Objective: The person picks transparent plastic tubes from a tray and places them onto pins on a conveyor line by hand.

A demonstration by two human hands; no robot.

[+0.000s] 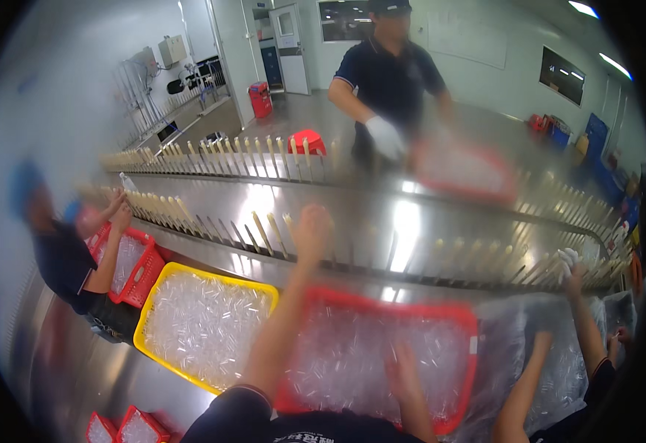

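Observation:
My left hand is raised over the near row of upright pegs, its fingers curled together near a peg top. What they hold, if anything, is too blurred to name. Low over a red basket directly before me is my right hand, its fingers smeared. Small clear plastic tubes fill this basket. Many pegs carry pale sleeve-like tips, while several to the left of my left hand are bare and dark.
A yellow basket of clear tubes stands at my left. Beyond the metal rail, a gloved co-worker is beside a blurred red basket. Other people work at far left and right. Clear bags of tubes lie at right.

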